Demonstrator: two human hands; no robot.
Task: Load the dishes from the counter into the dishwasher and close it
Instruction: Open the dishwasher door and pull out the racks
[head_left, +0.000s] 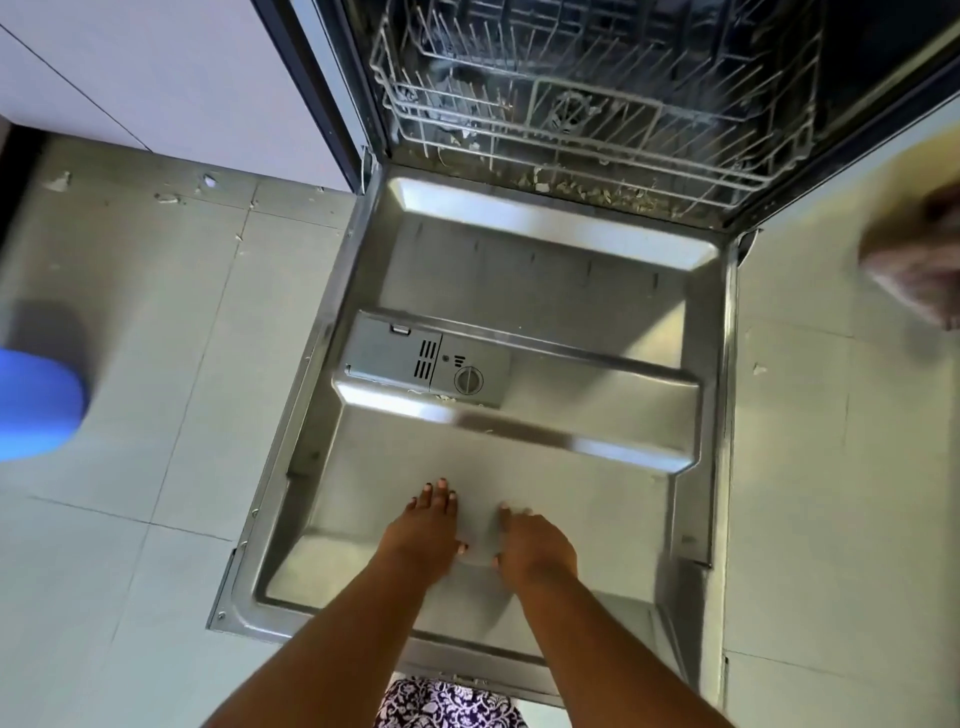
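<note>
Dishwasher (545, 156): open, occupying the centre and the 12 o'clock sector of the view.

Dishwasher door (519, 322): stainless inner face up, folded down flat; long axis runs from its hinge at 12 o'clock to its free edge at 6 o'clock, skewed slightly toward 5 o'clock.

Detergent dispenser (423, 361): grey, set in the door's raised cross-band, left of centre; round cap at its right end.

Lower rack (597, 104): white wire, inside the tub at 12 o'clock; no dishes visible in it. Debris lies along the tub sill beneath its front edge.

Left hand (423, 535): palm down, fingers spread and extended, flat on the door panel near its free edge, holding nothing.

Right hand (535, 545): just beside the left, palm down on the same panel, fingers curled under; holding nothing that shows.

Floor tiles (156, 415): pale, on both sides of the door; small scraps at 10 o'clock.

Blue object (36, 405): 9 o'clock, blurred, unidentifiable.

Brownish blurred object (919, 260): 3 o'clock, frame edge, unidentifiable.

Patterned fabric (447, 704): 6 o'clock, below the door's edge.
</note>
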